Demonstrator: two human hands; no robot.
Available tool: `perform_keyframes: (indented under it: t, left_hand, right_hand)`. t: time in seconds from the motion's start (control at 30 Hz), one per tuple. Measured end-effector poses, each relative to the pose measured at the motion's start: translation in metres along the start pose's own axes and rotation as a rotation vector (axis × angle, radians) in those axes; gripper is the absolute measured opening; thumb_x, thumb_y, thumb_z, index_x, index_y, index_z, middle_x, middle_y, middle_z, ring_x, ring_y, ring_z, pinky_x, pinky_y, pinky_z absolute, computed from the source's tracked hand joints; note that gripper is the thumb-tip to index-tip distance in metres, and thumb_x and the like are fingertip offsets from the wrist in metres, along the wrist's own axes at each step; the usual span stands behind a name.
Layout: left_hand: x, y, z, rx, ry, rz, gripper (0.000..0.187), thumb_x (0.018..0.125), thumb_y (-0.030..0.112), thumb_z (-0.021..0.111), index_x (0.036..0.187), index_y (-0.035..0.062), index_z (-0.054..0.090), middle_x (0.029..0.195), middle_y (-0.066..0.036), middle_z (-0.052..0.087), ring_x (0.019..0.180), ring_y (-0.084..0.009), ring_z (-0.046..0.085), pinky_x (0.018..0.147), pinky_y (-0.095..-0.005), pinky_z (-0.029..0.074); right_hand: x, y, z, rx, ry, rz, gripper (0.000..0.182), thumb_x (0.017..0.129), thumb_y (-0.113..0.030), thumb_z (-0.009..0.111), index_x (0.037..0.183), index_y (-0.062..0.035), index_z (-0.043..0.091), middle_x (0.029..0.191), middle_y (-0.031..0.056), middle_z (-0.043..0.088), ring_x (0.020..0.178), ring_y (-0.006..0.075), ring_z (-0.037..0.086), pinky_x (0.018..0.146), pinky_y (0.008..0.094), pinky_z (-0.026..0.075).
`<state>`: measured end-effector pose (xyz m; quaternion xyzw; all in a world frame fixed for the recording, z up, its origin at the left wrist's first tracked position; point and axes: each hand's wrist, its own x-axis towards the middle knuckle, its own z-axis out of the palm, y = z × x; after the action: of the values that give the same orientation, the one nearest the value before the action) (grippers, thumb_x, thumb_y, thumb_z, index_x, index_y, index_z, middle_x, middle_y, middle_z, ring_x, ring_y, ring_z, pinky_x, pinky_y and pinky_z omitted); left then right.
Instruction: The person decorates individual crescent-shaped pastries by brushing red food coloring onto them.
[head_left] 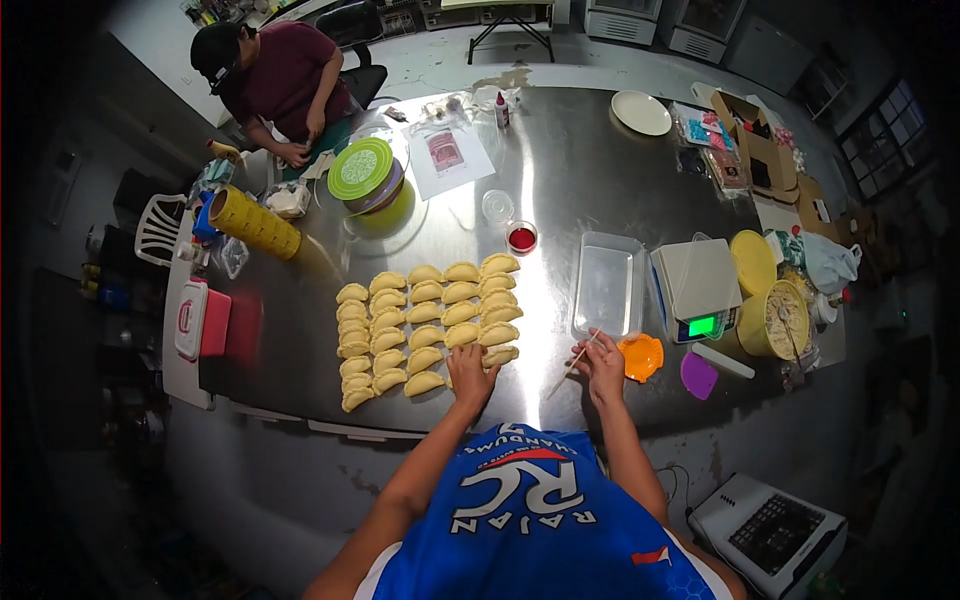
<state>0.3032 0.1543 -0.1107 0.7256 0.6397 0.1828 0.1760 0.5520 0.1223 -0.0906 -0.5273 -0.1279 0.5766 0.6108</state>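
Note:
Rows of pale half-moon filled pastries [425, 335] with crimped edges lie on the steel table. My left hand [470, 374] is at the near end of these rows, its fingers curled down around a pastry that they mostly hide. Beside its thumb lies the nearest pastry of the right-hand row [500, 355]. In a closed grip, my right hand [604, 372] holds a thin light-coloured stick [564, 384], slanting down to the left. Close to that hand are an orange scalloped dough mould [641, 357] and a clear rectangular plastic container [608, 285].
Right: a kitchen scale [697, 280], a yellow tub of filling [773, 322], a purple scraper [699, 375] and a white rolling pin [723, 360]. Ahead: a small cup of red liquid [521, 237] and a green-lidded bowl [361, 168]. Another person [290, 75] works at the far left corner.

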Motion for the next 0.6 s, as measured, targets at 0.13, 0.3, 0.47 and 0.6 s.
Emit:
perform_keyframes:
  t: [0.13, 0.3, 0.47, 0.6]
  left_hand:
    - [-0.005, 0.002, 0.004, -0.048, 0.013, 0.013, 0.04, 0.066, 0.016, 0.081, 0.098, 0.0055, 0.061, 0.1, -0.01, 0.063, 0.099, -0.03, 0.051, 0.085, -0.0416, 0.036]
    - [-0.005, 0.001, 0.005, -0.037, 0.018, 0.115, 0.039, 0.068, 0.014, 0.079, 0.102, 0.0061, 0.062, 0.101, -0.008, 0.063, 0.099, -0.0288, 0.052, 0.085, -0.0414, 0.036]
    - [-0.008, -0.002, 0.006, 0.041, 0.038, 0.248, 0.036, 0.07, 0.014, 0.076, 0.103, 0.0071, 0.063, 0.103, -0.007, 0.062, 0.101, -0.0266, 0.053, 0.084, -0.0406, 0.038]
    - [-0.006, -0.007, 0.008, -0.079, -0.015, 0.26, 0.033, 0.073, 0.011, 0.076, 0.103, 0.005, 0.064, 0.1, -0.011, 0.065, 0.1, -0.0298, 0.056, 0.087, -0.0421, 0.039]
  right_hand:
    - [-0.003, 0.016, -0.001, -0.381, 0.053, -0.415, 0.01, 0.09, -0.004, 0.063, 0.099, -0.0005, 0.062, 0.09, 0.0062, 0.068, 0.082, 0.0111, 0.064, 0.068, 0.0231, 0.052]
    - [-0.014, 0.015, 0.004, -0.697, -0.033, -0.609, 0.007, 0.086, -0.002, 0.065, 0.092, 0.0025, 0.065, 0.082, 0.0096, 0.069, 0.077, 0.0153, 0.068, 0.07, 0.0271, 0.054]
    - [-0.009, 0.029, -0.006, -0.821, -0.103, -0.604, 0.008, 0.085, -0.002, 0.065, 0.092, 0.002, 0.066, 0.081, 0.0123, 0.069, 0.074, 0.0195, 0.07, 0.067, 0.0276, 0.053]
    - [0.001, 0.018, -0.004, -0.842, -0.118, -0.572, 0.006, 0.088, 0.0, 0.06, 0.089, 0.0035, 0.065, 0.08, 0.0108, 0.069, 0.077, 0.0162, 0.068, 0.07, 0.0266, 0.053]
